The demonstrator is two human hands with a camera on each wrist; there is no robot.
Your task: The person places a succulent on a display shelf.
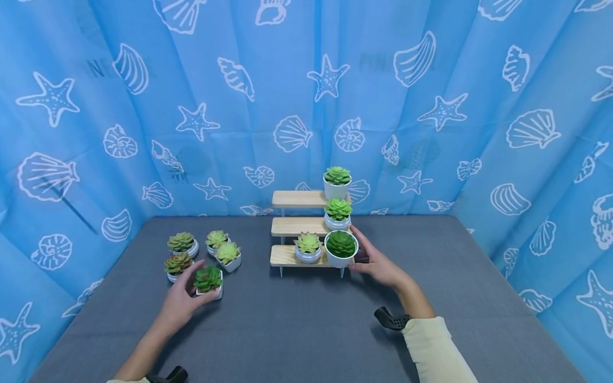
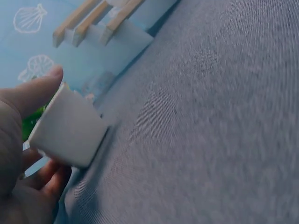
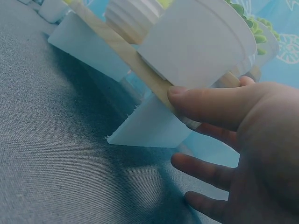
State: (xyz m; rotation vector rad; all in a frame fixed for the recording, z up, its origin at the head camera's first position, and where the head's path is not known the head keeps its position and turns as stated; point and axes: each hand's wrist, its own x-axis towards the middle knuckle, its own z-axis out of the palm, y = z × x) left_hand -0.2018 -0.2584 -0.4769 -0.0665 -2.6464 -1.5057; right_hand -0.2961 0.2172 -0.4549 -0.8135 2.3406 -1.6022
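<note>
My left hand (image 1: 184,300) grips a dark green succulent (image 1: 208,279) in a square white pot (image 2: 70,128), thumb on one side and fingers on the other. The pot's base is close to the grey cloth. My right hand (image 1: 378,264) is at the right end of a three-tier wooden shelf (image 1: 283,256). Its thumb (image 3: 205,103) touches the bottom tier's end beside a round white pot with a dark green succulent (image 1: 341,244); the other fingers are spread and fairly straight. A pale green succulent (image 1: 308,243) in a ribbed white pot stands left of that pot.
The middle tier bears a bright green succulent (image 1: 338,209), the top tier another green succulent (image 1: 337,175), both at the right end. Several small potted succulents (image 1: 182,242) stand on the grey cloth (image 1: 297,330) around the left hand. A blue shell-print curtain (image 1: 287,96) hangs behind.
</note>
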